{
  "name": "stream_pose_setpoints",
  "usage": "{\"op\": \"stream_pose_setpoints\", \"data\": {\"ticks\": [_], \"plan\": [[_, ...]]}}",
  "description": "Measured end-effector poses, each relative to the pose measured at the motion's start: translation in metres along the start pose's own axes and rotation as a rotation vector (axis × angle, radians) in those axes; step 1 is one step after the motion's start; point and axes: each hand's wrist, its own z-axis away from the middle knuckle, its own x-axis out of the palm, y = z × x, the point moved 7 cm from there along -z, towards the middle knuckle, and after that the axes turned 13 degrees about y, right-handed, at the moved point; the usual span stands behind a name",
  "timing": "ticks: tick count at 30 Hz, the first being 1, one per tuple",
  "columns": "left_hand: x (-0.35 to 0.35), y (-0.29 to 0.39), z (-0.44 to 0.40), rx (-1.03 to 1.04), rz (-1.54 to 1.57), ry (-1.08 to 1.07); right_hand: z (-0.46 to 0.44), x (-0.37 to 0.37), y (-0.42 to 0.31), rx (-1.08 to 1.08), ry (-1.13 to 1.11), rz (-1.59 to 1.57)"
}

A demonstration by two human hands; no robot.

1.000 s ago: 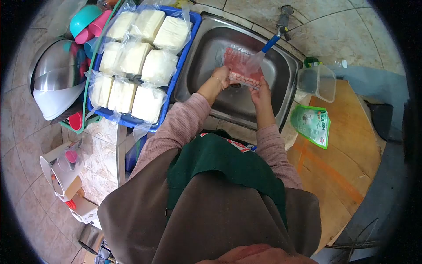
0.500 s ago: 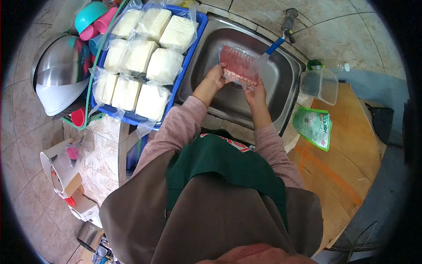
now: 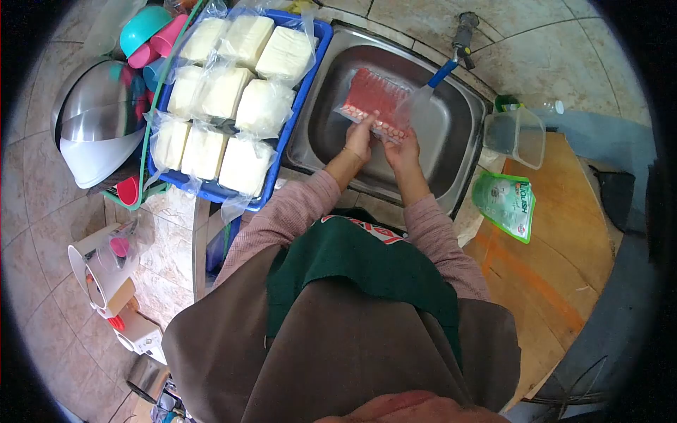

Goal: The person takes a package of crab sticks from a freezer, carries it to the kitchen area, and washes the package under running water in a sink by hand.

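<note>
A flat, clear plastic pack of red sausages (image 3: 374, 92) with pale rounded ends is held over the metal sink (image 3: 444, 169). My left hand (image 3: 360, 138) grips its near edge around the middle, thumb on top. My right hand (image 3: 404, 149) is closed on the near right corner, close beside the left. Water comes from the blue hose (image 3: 443, 73) on the tap (image 3: 463, 42) and falls on the right side of the pack. My fingers beneath the pack are hidden.
Left of the sink, a blue crate (image 3: 282, 151) holds several bagged white blocks. Bowls and cups (image 3: 144, 29) are stacked beyond it. On the right are a clear plastic container (image 3: 518, 137), a green pouch (image 3: 502, 204) and a brown board (image 3: 557, 240).
My left hand has shifted from the pack's left side to its near edge, closer to my right hand. The pack has turned slightly and moved a little left; my right hand moved left too.
</note>
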Motion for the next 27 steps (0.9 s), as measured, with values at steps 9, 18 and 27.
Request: {"op": "stream_pose_setpoints", "data": {"ticks": [9,18,27], "plan": [[0.021,-0.02,-0.008,-0.13,0.088,-0.079,-0.002,-0.011,0.007,0.035,0.047,0.03],[0.027,-0.04,-0.035,-0.273,0.144,-0.169,0.012,-0.001,0.003,-0.026,0.082,0.165],[0.02,-0.049,-0.044,-0.348,0.141,-0.137,-0.003,-0.018,0.005,-0.001,0.06,0.162]]}}
